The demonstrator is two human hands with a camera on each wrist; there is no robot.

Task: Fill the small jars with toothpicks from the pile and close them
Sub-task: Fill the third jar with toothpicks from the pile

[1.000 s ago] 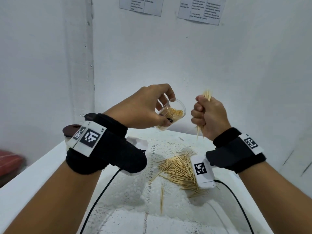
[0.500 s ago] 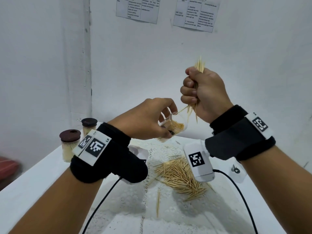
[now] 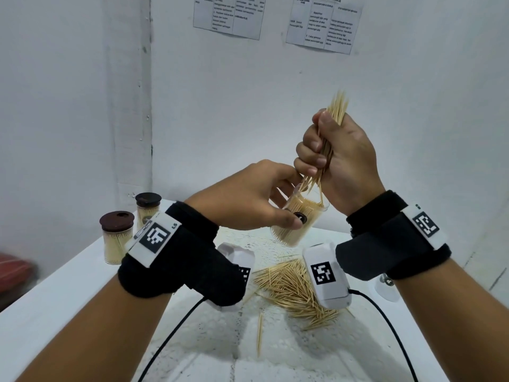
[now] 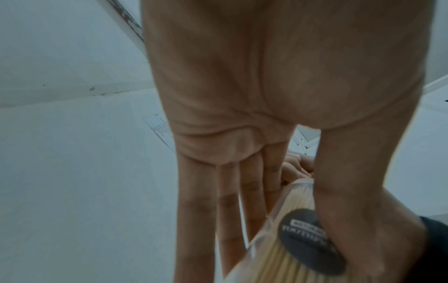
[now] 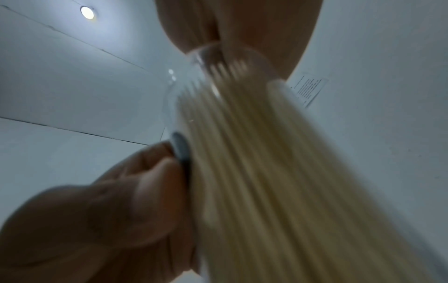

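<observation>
My left hand [image 3: 264, 199] grips a small clear jar [image 3: 296, 224], open at the top and packed with toothpicks, above the table; its dark round label [image 4: 308, 239] shows under my thumb. My right hand [image 3: 330, 161] holds a bundle of toothpicks [image 3: 334, 119] in a fist directly above the jar, their lower tips entering the jar's mouth. The toothpick pile [image 3: 292, 288] lies on the white table [image 3: 55, 307] below both hands. In the right wrist view the jar [image 5: 242, 153] and its toothpicks fill the frame, blurred.
Two filled jars with brown lids [image 3: 117, 238] [image 3: 148, 206] stand at the table's far left near the wall. A single toothpick [image 3: 259, 334] lies nearer me. A small white object [image 3: 385, 288] sits at the right edge. Walls enclose the back and left.
My right hand rose with the toothpick bundle, then came over the jar so the tips enter its mouth. My left hand tilted the jar more upright and lowered it slightly.
</observation>
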